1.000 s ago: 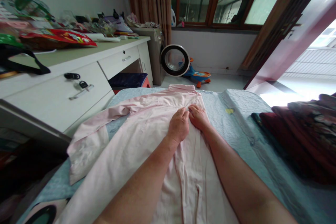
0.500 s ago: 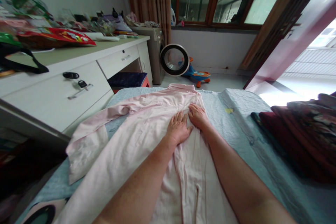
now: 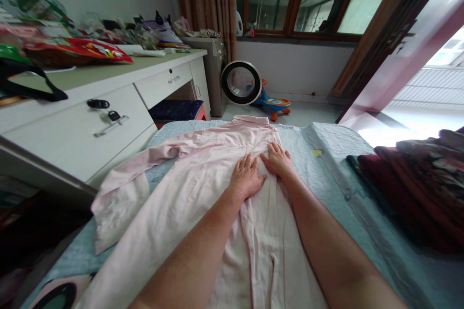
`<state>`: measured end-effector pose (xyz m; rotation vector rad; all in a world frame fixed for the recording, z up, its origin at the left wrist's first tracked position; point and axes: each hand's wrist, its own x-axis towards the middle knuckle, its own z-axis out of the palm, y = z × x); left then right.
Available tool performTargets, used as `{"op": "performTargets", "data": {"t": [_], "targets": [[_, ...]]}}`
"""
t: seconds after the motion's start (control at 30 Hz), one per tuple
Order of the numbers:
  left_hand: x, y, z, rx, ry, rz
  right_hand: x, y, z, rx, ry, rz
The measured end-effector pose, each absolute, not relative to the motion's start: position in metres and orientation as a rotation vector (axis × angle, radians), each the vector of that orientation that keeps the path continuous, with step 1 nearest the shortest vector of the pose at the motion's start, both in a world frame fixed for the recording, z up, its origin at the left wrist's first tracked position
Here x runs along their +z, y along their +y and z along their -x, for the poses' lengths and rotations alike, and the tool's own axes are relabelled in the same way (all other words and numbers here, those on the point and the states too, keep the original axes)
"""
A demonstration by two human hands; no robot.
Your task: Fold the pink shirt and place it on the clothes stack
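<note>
A pale pink long-sleeved garment (image 3: 195, 178) lies spread on a light blue bed cover (image 3: 326, 154), its collar at the far end and one sleeve stretched to the left. My left hand (image 3: 247, 177) rests palm down on the upper part of the garment, fingers spread. Just to its right, my right hand (image 3: 277, 159) lies flat near the garment's right edge, its fingers apart and its thumb pointing toward my left hand. Neither hand grips anything.
Folded dark red and patterned cloths (image 3: 413, 188) are stacked at the right. Along the left stands a white desk (image 3: 72, 130) with cluttered items. Beyond the bed are a washing machine with an open round door (image 3: 241, 82) and a blue-orange toy (image 3: 271, 102).
My right hand has shifted slightly to the right and its fingers have spread. My left hand and the garment look almost unchanged.
</note>
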<state>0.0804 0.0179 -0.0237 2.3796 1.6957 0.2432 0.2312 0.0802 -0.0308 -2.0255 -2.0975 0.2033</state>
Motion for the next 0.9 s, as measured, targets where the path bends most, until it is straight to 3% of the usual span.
{"op": "performTargets", "data": {"t": [0.47, 0.7, 0.9], "targets": [[-0.022, 0.018, -0.08, 0.188, 1.702, -2.381, -0.029, 0.08, -0.24, 0.226, -1.944, 2.198], [-0.023, 0.017, -0.08, 0.181, 1.714, -2.411, -0.025, 0.085, -0.239, -0.043, -2.0, 1.753], [-0.025, 0.018, -0.081, 0.196, 1.712, -2.392, -0.037, 0.089, -0.232, 0.118, -2.304, 1.682]]}}
